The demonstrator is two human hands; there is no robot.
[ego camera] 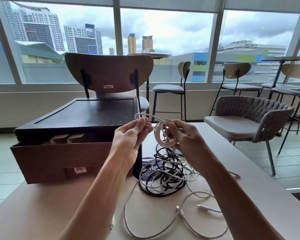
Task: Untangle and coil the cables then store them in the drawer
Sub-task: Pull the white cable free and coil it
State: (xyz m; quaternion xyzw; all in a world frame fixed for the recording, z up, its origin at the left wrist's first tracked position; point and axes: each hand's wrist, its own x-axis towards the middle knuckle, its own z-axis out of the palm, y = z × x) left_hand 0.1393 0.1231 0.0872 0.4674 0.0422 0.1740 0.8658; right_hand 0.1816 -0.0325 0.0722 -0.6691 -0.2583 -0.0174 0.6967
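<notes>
The right hand (185, 141) grips a small coil of thin white cable (160, 134), held up just right of the open brown wooden drawer (59, 158). The left hand (128, 141) pinches the strand leading off that coil. Right of the drawer, on the pale desk (249, 179), lies the tangled heap of black and white cables (163, 174). The risk, as I judge it: a slackened right-hand grip lets the springy loops burst open, or a strand trailing into the heap drags it and tightens its knots.

Right hand (184, 135) grips white cable coil (163, 135); left hand (130, 137) pinches its free end (drawer (59, 158) open at worktop's left edge).
</notes>
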